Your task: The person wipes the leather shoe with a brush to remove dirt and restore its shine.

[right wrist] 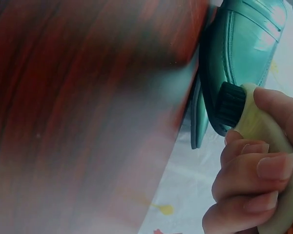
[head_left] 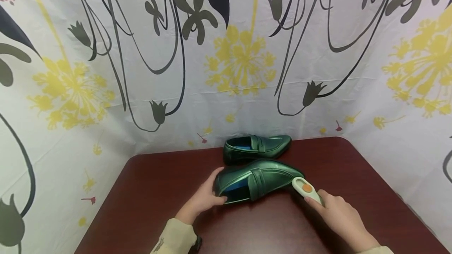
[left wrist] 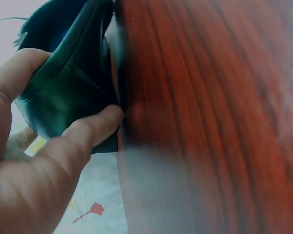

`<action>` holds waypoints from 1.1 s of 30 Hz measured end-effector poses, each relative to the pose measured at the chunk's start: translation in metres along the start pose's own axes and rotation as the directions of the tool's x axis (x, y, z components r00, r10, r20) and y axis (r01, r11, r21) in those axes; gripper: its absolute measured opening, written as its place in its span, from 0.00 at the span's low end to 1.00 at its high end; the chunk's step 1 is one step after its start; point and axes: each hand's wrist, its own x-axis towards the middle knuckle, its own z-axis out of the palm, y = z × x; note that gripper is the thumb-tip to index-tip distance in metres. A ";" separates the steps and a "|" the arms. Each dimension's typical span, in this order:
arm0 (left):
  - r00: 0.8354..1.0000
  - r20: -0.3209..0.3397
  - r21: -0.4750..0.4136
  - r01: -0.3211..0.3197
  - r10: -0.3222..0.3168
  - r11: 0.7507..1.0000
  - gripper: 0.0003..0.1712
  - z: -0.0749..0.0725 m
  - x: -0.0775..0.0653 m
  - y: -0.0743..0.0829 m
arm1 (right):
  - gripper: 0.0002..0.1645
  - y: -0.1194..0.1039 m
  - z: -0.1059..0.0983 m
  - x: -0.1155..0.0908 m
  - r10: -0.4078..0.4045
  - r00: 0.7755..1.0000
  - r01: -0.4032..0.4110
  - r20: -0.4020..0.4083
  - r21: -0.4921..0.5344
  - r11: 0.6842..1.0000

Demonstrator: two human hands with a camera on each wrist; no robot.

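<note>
A shiny green loafer (head_left: pixel 273 175) lies on the table with its toe pointing right, tilted so its opening faces the front. My left hand (head_left: pixel 205 197) grips its heel, the thumb at the collar and the fingers round the back; the left wrist view shows the heel (left wrist: pixel 63 97) between thumb and fingers. My right hand (head_left: pixel 340 214) holds a pale shoe brush (head_left: pixel 306 189) with an orange spot on its back. In the right wrist view the brush's dark bristles (right wrist: pixel 229 105) meet the loafer's toe.
A second green loafer (head_left: pixel 275 146) stands behind the first, toe also to the right, near the table's back edge. The dark red wooden table (head_left: pixel 159 191) is walled by a white flower-printed cloth (head_left: pixel 141 69) behind and at both sides.
</note>
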 end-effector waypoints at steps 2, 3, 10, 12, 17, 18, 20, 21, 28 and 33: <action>1.000 -0.017 0.062 -0.008 0.009 0.998 0.59 0.000 0.002 -0.001 | 0.37 0.000 0.001 0.000 0.010 1.000 -0.010 0.017 0.008 1.000; 1.000 -0.026 0.093 -0.009 0.011 0.996 0.59 0.001 0.002 -0.002 | 0.37 0.000 0.001 0.000 0.013 1.000 -0.014 0.025 0.014 1.000; 0.999 -0.045 0.168 0.031 -0.023 0.985 0.63 0.003 0.003 -0.003 | 0.37 0.000 -0.003 -0.004 0.013 0.999 -0.015 0.038 0.056 0.998; 0.999 -0.035 0.149 0.038 -0.033 0.988 0.65 0.002 0.001 -0.001 | 0.37 -0.001 -0.006 -0.005 0.009 1.000 -0.011 0.027 0.074 0.997; 0.998 0.019 0.002 0.063 -0.063 0.998 0.67 -0.002 -0.003 0.002 | 0.38 -0.002 -0.012 -0.006 -0.001 0.999 0.005 -0.037 0.096 0.995; 0.997 0.034 -0.025 0.069 -0.068 0.997 0.66 -0.003 -0.003 0.002 | 0.38 -0.002 -0.012 -0.006 0.002 0.999 0.002 -0.043 0.099 0.995; 0.995 0.065 -0.070 0.081 -0.076 0.994 0.66 -0.005 -0.005 0.004 | 0.38 -0.001 -0.011 -0.005 0.005 0.998 0.001 -0.056 0.106 0.994; 0.993 0.083 -0.093 0.090 -0.083 0.992 0.66 -0.006 -0.006 0.005 | 0.38 0.000 -0.010 -0.003 0.007 0.998 -0.001 -0.055 0.109 0.994; 0.984 0.140 -0.119 0.127 -0.110 0.985 0.69 -0.011 -0.011 0.007 | 0.37 -0.003 -0.006 0.003 0.017 0.998 -0.010 -0.064 0.100 0.995; 0.987 0.117 -0.042 0.116 -0.110 0.992 0.72 -0.011 -0.008 0.007 | 0.39 -0.007 -0.004 0.009 0.011 0.998 -0.004 -0.065 0.105 0.994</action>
